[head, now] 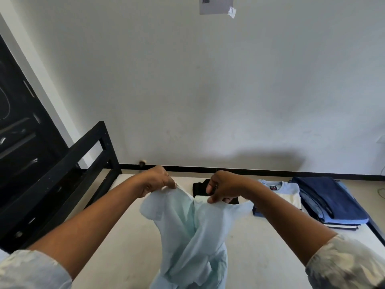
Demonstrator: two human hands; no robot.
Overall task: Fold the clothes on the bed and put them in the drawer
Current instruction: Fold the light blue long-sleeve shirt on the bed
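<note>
Left hand [158,181], right hand [224,189]: both grips pinching shirt [187,236] top edge. Shirt held up over bed [129,236], twisted. Step: shake-out before fold. Next, likely: untwist, lay flat. Folded stack [333,201] at right.

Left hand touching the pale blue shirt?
Touching. Head view: the left hand pinches the pale blue shirt at its top edge, holding it above the bed.

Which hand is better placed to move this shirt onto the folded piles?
Probably the right hand: the folded dark blue clothes pile lies on its side. The left hand also pinches the pale blue shirt.
</note>
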